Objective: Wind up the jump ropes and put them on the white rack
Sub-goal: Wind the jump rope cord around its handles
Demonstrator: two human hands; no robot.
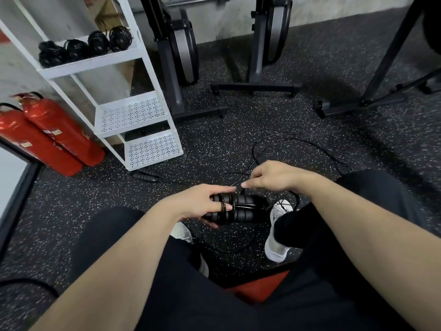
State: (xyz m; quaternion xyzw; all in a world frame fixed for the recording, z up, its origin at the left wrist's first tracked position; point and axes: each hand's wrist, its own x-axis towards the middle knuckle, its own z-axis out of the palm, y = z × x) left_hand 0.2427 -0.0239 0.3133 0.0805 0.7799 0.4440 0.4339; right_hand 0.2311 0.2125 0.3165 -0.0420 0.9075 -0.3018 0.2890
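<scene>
The left hand [202, 204] grasps the two black handles [238, 207] of a jump rope, held side by side with several turns of cord already looped around them. The right hand [269, 177] pinches the thin black cord [298, 140] just above the handles; the rest of it trails in loose loops over the speckled floor [262, 111] ahead and around the white shoes [278, 237].

The white rack [133, 111] stands to the left, its lowest corner near the knees, and four wound ropes [83, 47] sit in a row on its upper shelf. The two perforated lower shelves are bare. Another rope's handles [145, 176] lie on the floor just beside the rack's foot. Two red fire extinguishers [52, 134] lean at the rack's left (their small labels are too blurred to read). Dark machine frames [255, 87] stand well beyond the cord, leaving open floor between.
</scene>
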